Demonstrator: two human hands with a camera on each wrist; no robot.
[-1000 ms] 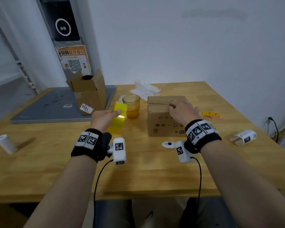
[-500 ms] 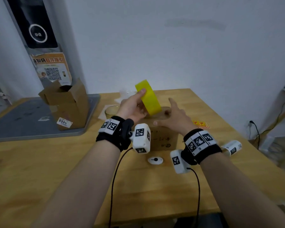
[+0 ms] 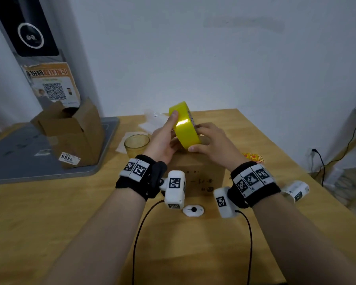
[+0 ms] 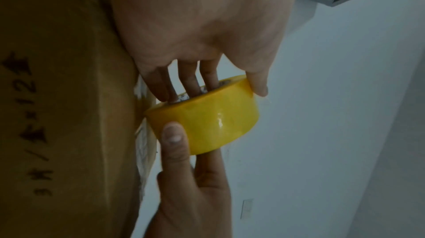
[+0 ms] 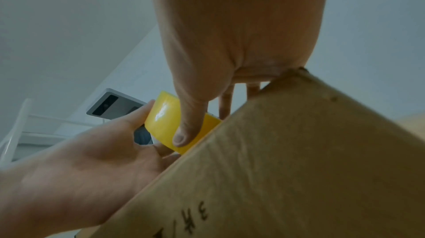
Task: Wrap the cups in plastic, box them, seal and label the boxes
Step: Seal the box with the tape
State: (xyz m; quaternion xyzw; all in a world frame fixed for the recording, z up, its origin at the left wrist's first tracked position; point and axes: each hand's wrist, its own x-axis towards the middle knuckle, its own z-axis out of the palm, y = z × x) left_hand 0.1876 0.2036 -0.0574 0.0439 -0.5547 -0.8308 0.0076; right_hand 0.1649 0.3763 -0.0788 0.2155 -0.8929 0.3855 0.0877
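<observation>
Both hands hold a yellow tape roll (image 3: 185, 126) on edge just above the closed cardboard box (image 3: 201, 177) at the table's middle. My left hand (image 3: 169, 132) grips it from the left, thumb on the outer band. From the right, my right hand (image 3: 206, 138) pinches it, thumb low on the band and fingers at the core. The left wrist view shows the tape roll (image 4: 207, 114) with the right hand's fingers (image 4: 190, 81) inside its core. In the right wrist view the tape roll (image 5: 165, 118) sits above the box (image 5: 299, 151). An amber glass cup (image 3: 136, 145) stands left of the box.
An open cardboard box (image 3: 70, 130) stands on a grey board (image 3: 19, 157) at the left. Clear plastic sheets (image 3: 152, 122) lie behind the cup. Red and yellow stickers (image 3: 254, 157) and a label roll (image 3: 296, 190) lie at the right. A small white item (image 3: 193, 210) is in front of the box.
My left hand carried the tape roll from beside the cup up over the closed box. My right hand left the box top and took hold of the roll.
</observation>
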